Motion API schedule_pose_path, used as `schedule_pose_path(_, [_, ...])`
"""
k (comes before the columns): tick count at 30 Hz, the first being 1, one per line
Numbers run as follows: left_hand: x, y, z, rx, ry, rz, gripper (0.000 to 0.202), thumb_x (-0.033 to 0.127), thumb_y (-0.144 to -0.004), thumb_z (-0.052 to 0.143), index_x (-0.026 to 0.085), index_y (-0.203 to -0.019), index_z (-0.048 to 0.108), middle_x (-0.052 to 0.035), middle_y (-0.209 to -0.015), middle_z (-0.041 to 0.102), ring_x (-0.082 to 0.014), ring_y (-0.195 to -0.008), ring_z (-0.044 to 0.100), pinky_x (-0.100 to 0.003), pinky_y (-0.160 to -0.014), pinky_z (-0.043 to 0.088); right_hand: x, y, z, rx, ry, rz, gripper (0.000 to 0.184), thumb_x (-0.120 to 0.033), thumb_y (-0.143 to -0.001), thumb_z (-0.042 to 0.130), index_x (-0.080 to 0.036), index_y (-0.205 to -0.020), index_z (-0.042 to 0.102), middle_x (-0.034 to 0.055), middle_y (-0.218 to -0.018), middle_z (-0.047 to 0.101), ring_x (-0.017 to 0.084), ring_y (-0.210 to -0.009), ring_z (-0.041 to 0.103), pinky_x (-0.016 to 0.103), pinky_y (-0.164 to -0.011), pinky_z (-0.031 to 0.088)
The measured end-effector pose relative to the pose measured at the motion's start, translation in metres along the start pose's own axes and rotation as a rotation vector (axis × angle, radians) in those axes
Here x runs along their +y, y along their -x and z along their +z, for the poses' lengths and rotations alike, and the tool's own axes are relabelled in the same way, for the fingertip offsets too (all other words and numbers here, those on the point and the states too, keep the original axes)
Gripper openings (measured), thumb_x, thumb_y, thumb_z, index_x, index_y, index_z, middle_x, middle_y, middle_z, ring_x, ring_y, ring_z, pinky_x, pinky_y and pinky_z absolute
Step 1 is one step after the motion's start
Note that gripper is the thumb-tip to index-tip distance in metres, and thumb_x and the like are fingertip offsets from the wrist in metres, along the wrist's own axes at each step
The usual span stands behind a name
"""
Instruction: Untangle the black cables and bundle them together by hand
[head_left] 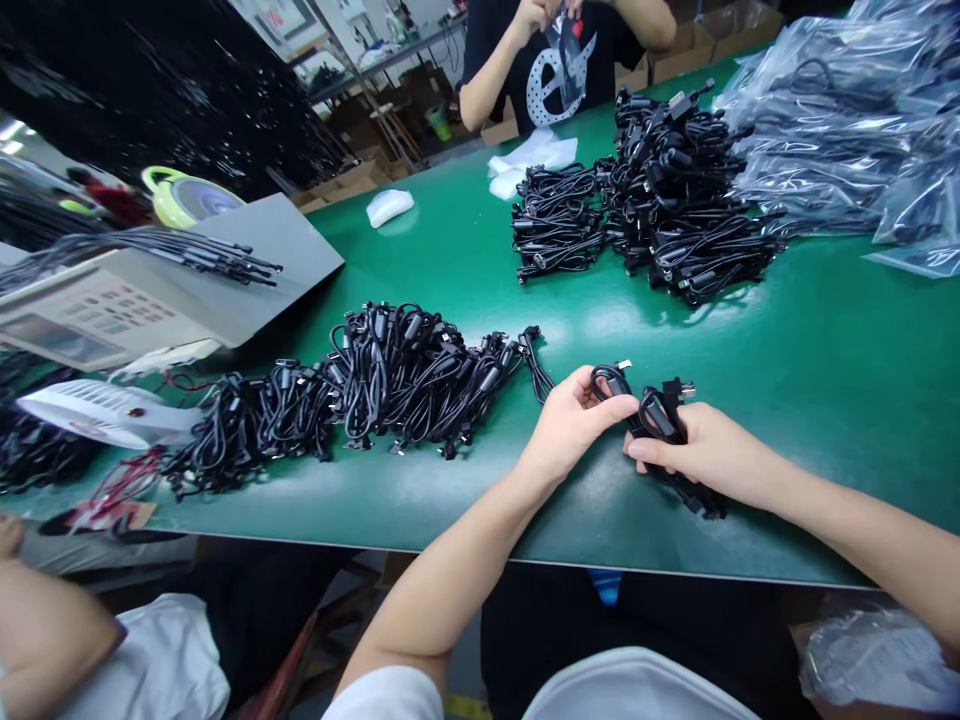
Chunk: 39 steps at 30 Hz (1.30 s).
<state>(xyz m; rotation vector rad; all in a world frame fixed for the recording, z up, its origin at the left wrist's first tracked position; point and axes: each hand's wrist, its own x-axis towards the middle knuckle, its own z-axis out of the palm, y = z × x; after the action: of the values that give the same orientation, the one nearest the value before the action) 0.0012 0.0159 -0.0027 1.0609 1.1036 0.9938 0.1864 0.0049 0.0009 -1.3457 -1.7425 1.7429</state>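
My left hand [576, 415] pinches a coiled black cable [613, 380] whose plug end points up and away from me. Beside it, my right hand [701, 450] grips a bunch of folded black cables [664, 420], with connectors sticking out above and below the fingers. Both hands are close together over the green table, near its front edge. Just left of my left hand, one folded cable [534, 360] lies apart at the end of a long heap of similar black cables [405, 375].
Stacked cable bundles [645, 200] lie across the green table [847, 400], next to clear plastic bags [840, 130]. A white fan [112, 412] and a beige machine [150, 300] stand left. A co-worker [555, 60] handles a bag opposite; another person [150, 650] sits at left.
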Motion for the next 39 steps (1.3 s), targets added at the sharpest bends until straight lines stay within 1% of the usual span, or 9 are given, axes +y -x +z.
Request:
schedule_pose_path(3, [-0.001, -0.001, -0.001, -0.043, 0.065, -0.003, 0.039, 0.041, -0.067, 0.086, 0.014, -0.079, 0.061, 0.0020, -0.076, 0.059, -0.0107, -0.073, 0.052, -0.024, -0.074, 0.041, 0.000, 0.000, 0.000, 0.006, 0.000, -0.006, 0.028, -0.043, -0.086, 0.066, -0.016, -0.079, 0.071, 0.0038, -0.071, 0.070, 0.011, -0.053, 0.053, 0.023, -0.047, 0.037])
schedule_pose_path(8, [-0.001, -0.002, -0.006, -0.148, 0.187, -0.007, 0.028, 0.036, -0.075, 0.082, 0.013, -0.087, 0.069, -0.0029, -0.086, 0.067, -0.0143, -0.085, 0.059, -0.028, -0.087, 0.044, 0.003, -0.001, -0.001, -0.046, -0.113, 0.028, 0.041, -0.053, -0.085, 0.067, -0.013, -0.091, 0.074, 0.0081, -0.080, 0.072, 0.014, -0.062, 0.056, 0.023, -0.050, 0.038])
schedule_pose_path(11, [0.001, -0.001, -0.009, -0.237, 0.217, -0.035, 0.027, 0.037, -0.079, 0.079, 0.014, -0.090, 0.068, -0.0020, -0.083, 0.064, -0.0127, -0.079, 0.057, -0.027, -0.082, 0.045, 0.004, -0.002, -0.004, -0.065, -0.278, -0.010, 0.043, -0.056, -0.084, 0.069, -0.015, -0.096, 0.076, 0.0073, -0.086, 0.071, 0.012, -0.063, 0.052, 0.022, -0.050, 0.035])
schedule_pose_path(14, [0.004, 0.001, -0.009, -0.293, 0.260, -0.037, 0.031, 0.042, -0.081, 0.077, 0.016, -0.091, 0.062, -0.0004, -0.082, 0.060, -0.0104, -0.073, 0.055, -0.026, -0.077, 0.046, 0.004, 0.000, -0.009, -0.070, -0.439, -0.012, 0.042, -0.056, -0.084, 0.070, -0.015, -0.091, 0.075, 0.0047, -0.080, 0.065, 0.009, -0.059, 0.046, 0.022, -0.051, 0.033])
schedule_pose_path(17, [0.006, 0.002, -0.008, -0.281, 0.244, 0.054, 0.042, 0.047, -0.079, 0.078, 0.019, -0.096, 0.053, 0.0001, -0.087, 0.061, -0.0106, -0.076, 0.058, -0.025, -0.076, 0.047, 0.003, 0.002, -0.010, -0.047, -0.430, -0.028, 0.036, -0.050, -0.079, 0.077, -0.015, -0.088, 0.072, 0.0003, -0.072, 0.058, 0.008, -0.056, 0.043, 0.021, -0.048, 0.031])
schedule_pose_path(20, [0.005, 0.002, -0.006, -0.251, 0.165, 0.131, 0.042, 0.045, -0.082, 0.076, 0.021, -0.105, 0.051, 0.0004, -0.090, 0.060, -0.0094, -0.073, 0.058, -0.023, -0.069, 0.046, 0.004, 0.002, -0.007, -0.043, -0.387, -0.041, 0.035, -0.044, -0.078, 0.080, -0.017, -0.098, 0.069, -0.0029, -0.071, 0.054, 0.006, -0.049, 0.037, 0.021, -0.043, 0.025])
schedule_pose_path(25, [0.002, 0.001, -0.007, -0.270, 0.102, 0.145, 0.039, 0.044, -0.088, 0.070, 0.022, -0.117, 0.053, -0.0011, -0.097, 0.059, -0.0077, -0.070, 0.056, -0.022, -0.063, 0.045, 0.000, 0.005, -0.004, -0.052, -0.397, -0.019, 0.034, -0.041, -0.079, 0.079, -0.016, -0.099, 0.067, -0.0050, -0.069, 0.048, 0.005, -0.048, 0.033, 0.021, -0.043, 0.022])
schedule_pose_path(35, [-0.001, 0.001, -0.007, -0.298, 0.074, 0.144, 0.033, 0.039, -0.091, 0.066, 0.023, -0.118, 0.056, -0.0009, -0.096, 0.059, -0.0080, -0.074, 0.056, -0.021, -0.068, 0.045, 0.004, 0.002, -0.002, -0.058, -0.393, -0.042, 0.030, -0.042, -0.083, 0.075, -0.016, -0.089, 0.063, -0.0052, -0.063, 0.049, 0.005, -0.045, 0.035, 0.020, -0.043, 0.023])
schedule_pose_path(39, [0.001, 0.002, -0.005, -0.230, 0.079, 0.143, 0.040, 0.039, -0.087, 0.071, 0.024, -0.120, 0.055, -0.0054, -0.116, 0.058, -0.0127, -0.094, 0.058, -0.023, -0.079, 0.048, 0.001, -0.001, -0.003, 0.015, -0.502, -0.017, 0.029, -0.041, -0.084, 0.075, -0.016, -0.081, 0.060, -0.0091, -0.050, 0.040, 0.004, -0.038, 0.029, 0.019, -0.038, 0.019])
